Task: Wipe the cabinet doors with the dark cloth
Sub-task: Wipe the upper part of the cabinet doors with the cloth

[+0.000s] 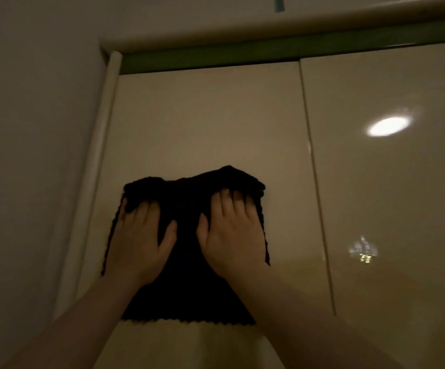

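Both palms flat: left hand point(139, 235) and right hand point(232, 233), fingers spread, press the dark cloth point(186, 283) against the cabinet door point(202, 123) beneath them.

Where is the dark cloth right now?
The dark cloth is spread flat against the left cabinet door, low in the head view, with the left hand and right hand pressing on it side by side.

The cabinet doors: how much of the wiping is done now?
Done: cannot tell; no wiped streaks show. In hand: left hand and right hand press the dark cloth flat on the left door. Left: probably the right door, untouched by the cloth.
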The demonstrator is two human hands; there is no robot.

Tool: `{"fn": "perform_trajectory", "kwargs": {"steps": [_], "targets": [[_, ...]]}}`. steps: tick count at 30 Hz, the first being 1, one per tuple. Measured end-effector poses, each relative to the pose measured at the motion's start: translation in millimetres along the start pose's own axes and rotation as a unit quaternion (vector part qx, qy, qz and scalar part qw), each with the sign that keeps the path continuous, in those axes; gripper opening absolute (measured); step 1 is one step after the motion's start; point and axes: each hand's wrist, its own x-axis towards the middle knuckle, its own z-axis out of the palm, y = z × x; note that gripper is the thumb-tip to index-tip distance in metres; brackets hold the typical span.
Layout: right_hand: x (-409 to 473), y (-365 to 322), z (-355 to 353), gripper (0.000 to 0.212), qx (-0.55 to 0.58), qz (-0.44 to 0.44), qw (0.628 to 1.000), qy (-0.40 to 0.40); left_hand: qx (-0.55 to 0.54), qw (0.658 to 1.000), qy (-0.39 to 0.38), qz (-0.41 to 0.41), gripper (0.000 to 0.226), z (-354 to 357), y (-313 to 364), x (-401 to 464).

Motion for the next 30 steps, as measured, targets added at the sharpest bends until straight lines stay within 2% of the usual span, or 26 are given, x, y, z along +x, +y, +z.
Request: {"fn": "perform_trajectory", "kwargs": {"steps": [6, 11, 15, 20, 24, 30], "targets": [[-6, -61, 17, 0.05, 0.011, -0.008, 1.0, 0.003, -0.013, 1.0, 0.001, -0.026, 0.059, -3, -64, -18], [-13, -66, 16, 0.05, 0.006, 0.001, 1.0, 0.004, -0.02, 1.0, 0.006, -0.016, 0.057, 0, -70, -22], [-53, -73, 21, 0.047, 0.002, -0.011, 1.0, -0.006, -0.019, 1.0, 0.008, -0.006, 0.045, 5, -75, -58], [-79, -72, 21, 0.05, -0.021, -0.043, 0.998, -0.04, -0.026, 0.999, -0.035, -0.011, 0.04, 13, -77, -106], [-62, -62, 16, 0.053, -0.019, -0.066, 0.997, -0.045, -0.032, 0.999, -0.024, -0.019, 0.045, 7, -69, -89], [27, -35, 2, 0.059, -0.04, -0.011, 0.999, 0.003, 0.001, 1.0, 0.02, 0.0, 0.07, -6, -48, 12]]}}
